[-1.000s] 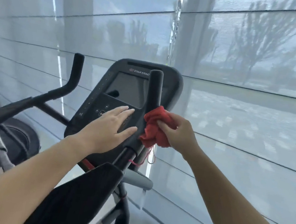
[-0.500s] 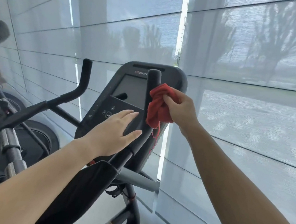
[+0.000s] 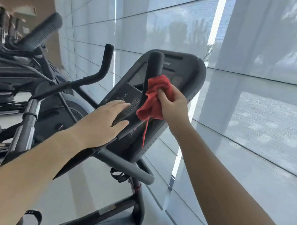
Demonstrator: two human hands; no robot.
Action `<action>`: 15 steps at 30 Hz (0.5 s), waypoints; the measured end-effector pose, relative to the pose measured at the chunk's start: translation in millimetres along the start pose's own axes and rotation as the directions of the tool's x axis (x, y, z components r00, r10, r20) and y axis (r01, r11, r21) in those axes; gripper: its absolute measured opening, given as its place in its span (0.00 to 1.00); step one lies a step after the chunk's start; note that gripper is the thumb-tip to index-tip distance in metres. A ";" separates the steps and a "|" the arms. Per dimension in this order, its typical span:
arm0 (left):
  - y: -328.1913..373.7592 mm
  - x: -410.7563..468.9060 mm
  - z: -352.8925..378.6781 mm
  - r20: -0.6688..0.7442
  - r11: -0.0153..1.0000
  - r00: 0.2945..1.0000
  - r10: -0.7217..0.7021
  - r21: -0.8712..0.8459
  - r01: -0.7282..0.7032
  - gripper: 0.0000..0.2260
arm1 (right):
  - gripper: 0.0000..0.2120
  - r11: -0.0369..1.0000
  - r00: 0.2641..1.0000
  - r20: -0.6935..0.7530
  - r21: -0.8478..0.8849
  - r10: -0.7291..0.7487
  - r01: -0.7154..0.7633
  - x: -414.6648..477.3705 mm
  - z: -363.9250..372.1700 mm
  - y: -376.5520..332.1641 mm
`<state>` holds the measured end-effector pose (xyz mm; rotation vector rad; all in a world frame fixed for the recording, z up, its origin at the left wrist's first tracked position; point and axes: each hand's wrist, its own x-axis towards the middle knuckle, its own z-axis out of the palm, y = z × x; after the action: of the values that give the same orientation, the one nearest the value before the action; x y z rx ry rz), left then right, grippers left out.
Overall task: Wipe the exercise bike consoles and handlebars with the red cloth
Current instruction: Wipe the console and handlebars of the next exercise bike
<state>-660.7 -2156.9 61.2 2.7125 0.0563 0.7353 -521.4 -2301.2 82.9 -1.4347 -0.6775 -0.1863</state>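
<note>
A black exercise bike console (image 3: 189, 80) stands in front of me, with a dark screen and a button panel. Its right upright handlebar (image 3: 155, 64) rises in front of the screen; the left handlebar (image 3: 105, 63) curves up further left. My right hand (image 3: 175, 104) grips the bunched red cloth (image 3: 154, 99) against the right handlebar's lower part, and a loose thread hangs down from the cloth. My left hand (image 3: 104, 123) rests flat, fingers straight, on the lower edge of the button panel where the handlebar bends.
More gym machines (image 3: 7, 75) stand in a row to the left, one with a chrome post (image 3: 26, 126). A window wall with translucent blinds (image 3: 260, 89) runs behind and to the right of the bike. A grey crossbar (image 3: 129, 166) sits below the console.
My right hand has moved the red cloth up the right handlebar, then slightly down again. The camera has swung left and tilted, bringing more machines into view. My left hand stays on the console.
</note>
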 end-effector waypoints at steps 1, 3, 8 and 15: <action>0.3 -1.8 1.6 -0.009 1.000 1.000 -0.005 0.005 0.005 0.22 | 0.05 1.000 1.000 0.007 0.009 0.012 -0.012 -5.1 0.6 5.3; 1.6 -3.2 3.1 -0.026 1.000 0.999 -0.021 0.007 0.021 0.21 | 0.05 0.998 0.998 0.045 0.024 0.049 -0.051 -18.3 2.3 15.6; 8.1 -0.1 0.8 -0.025 1.000 1.000 -0.009 0.012 0.009 0.19 | 0.04 0.991 0.981 0.137 0.005 0.135 -0.137 -40.2 -3.5 27.1; 0.5 1.3 -8.9 0.008 0.995 0.995 0.096 0.010 -0.096 0.20 | 0.04 0.984 0.984 0.019 0.005 0.177 -0.177 -65.0 15.9 18.5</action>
<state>-664.0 -2154.5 69.2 2.7440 -0.0732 0.7533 -569.1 -2301.0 32.5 -1.4837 -0.5612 -0.0322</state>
